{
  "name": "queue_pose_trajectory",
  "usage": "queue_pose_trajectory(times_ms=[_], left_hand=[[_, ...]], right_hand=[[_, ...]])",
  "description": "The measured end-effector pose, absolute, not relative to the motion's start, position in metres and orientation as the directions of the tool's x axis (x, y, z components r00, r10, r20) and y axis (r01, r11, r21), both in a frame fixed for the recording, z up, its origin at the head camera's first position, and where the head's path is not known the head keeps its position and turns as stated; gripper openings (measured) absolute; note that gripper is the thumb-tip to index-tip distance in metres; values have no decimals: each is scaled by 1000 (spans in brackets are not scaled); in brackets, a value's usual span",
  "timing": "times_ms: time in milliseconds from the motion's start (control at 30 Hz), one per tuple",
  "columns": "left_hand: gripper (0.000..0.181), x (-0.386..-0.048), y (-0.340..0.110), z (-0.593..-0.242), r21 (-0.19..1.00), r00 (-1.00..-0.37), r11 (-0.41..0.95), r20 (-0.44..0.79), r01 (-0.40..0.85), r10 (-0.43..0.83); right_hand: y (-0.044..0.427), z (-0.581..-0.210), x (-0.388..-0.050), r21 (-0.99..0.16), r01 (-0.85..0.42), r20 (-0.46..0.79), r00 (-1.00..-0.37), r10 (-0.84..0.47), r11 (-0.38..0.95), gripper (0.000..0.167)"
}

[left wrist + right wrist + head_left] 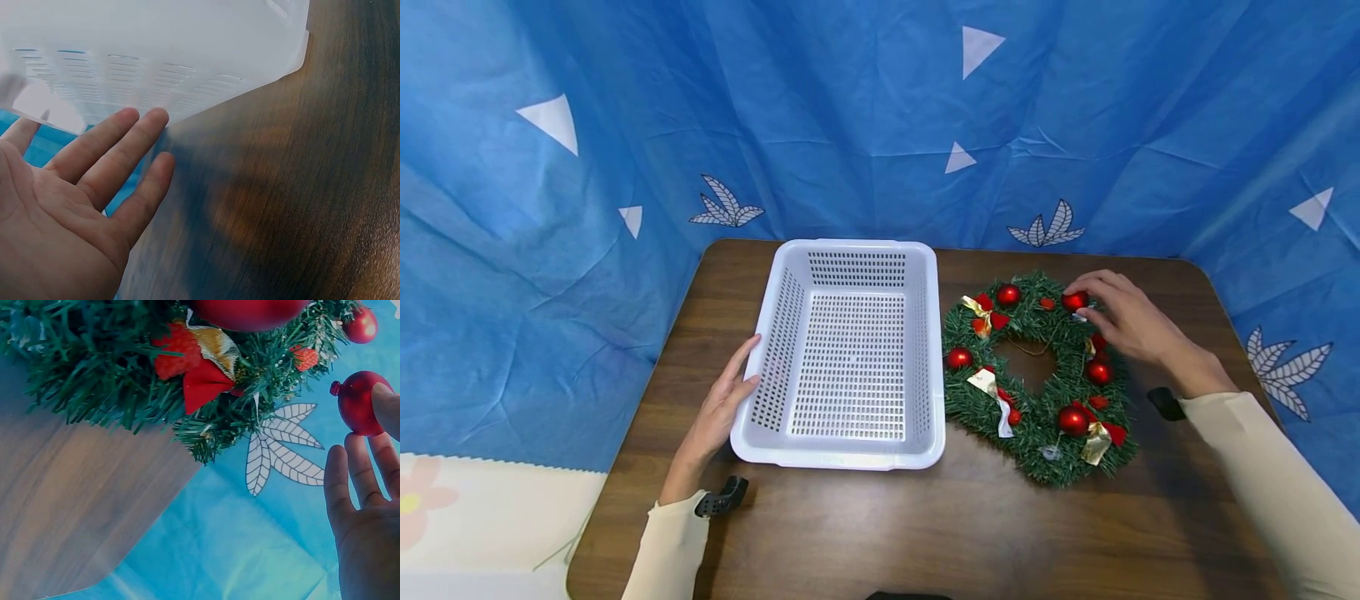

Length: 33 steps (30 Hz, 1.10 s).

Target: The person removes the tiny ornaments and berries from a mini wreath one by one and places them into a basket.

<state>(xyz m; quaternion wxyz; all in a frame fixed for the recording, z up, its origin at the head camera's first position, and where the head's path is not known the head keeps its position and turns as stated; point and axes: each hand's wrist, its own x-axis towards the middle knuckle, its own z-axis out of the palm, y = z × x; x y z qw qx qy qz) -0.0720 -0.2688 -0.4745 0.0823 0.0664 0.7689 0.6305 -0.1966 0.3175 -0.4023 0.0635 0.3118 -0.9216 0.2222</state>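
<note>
A white perforated plastic basket (838, 459) stands on the table. My left hand (717, 417) is at its left side; the fingers are mostly straight against or close beside the outer wall in the left wrist view, palm (69, 206) facing the camera. Right of the basket lies a green Christmas wreath (1041, 450) with red balls, bows and small red berries. Over its far right part, my right hand (1138, 325) pinches a shiny red Christmas ball (361, 403) between thumb and fingers. The ball's small cap points away from the palm in the right wrist view.
The brown wooden table (880, 525) has rounded far corners. A blue curtain (865, 125) with white triangles and leaf prints hangs behind and at the sides. At the lower left is a pale cloth (497, 517) with a flower print.
</note>
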Motion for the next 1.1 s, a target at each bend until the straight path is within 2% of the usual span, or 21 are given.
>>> queue_pose_trajectory(times_ms=[400,600,867,1100], left_hand=[[57,-71,-269,-473,980,-978,198,-46,-5,202],[57,-71,-269,-472,980,-977,198,-52,-10,207],[57,-71,-269,-471,984,-974,180,-50,-10,220],[57,-72,-268,-472,986,-974,169,-54,-16,221]], right_hand=[[308,-396,-201,-329,-668,322,-744,-585,668,41],[300,-390,-203,-323,-681,314,-732,-605,657,39],[281,-383,-208,-307,-736,340,-677,-653,604,37],[266,-379,-206,-313,-748,326,-663,-673,585,34]])
